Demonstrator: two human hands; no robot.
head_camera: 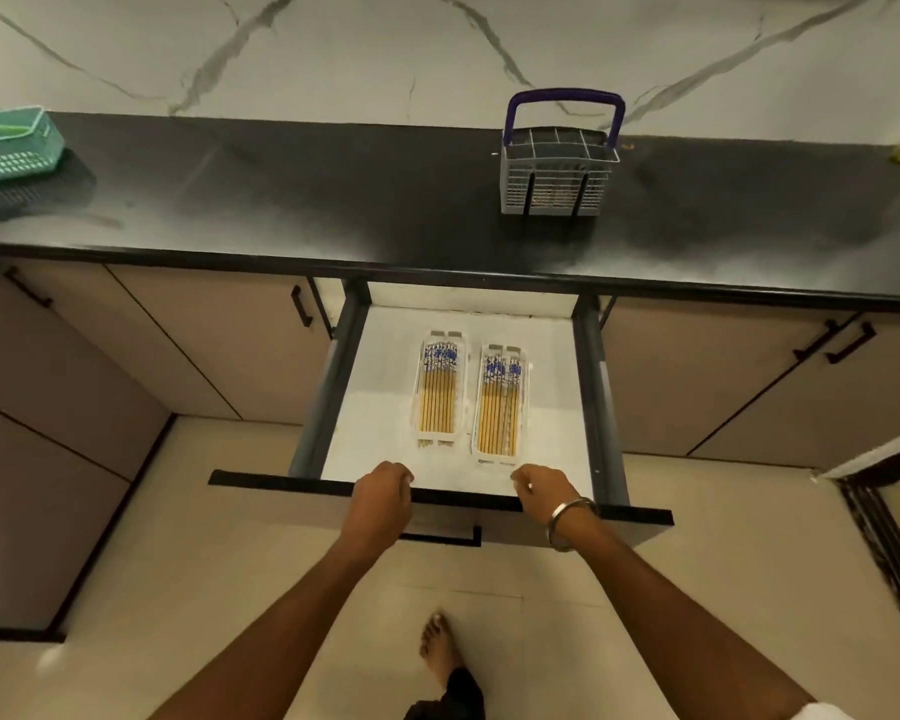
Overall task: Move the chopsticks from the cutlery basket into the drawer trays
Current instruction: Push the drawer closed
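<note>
Both bare arms reach forward; left hand (383,491) and right hand (539,488) are loosely curled, knuckles up, a bangle (567,522) on the right wrist
</note>
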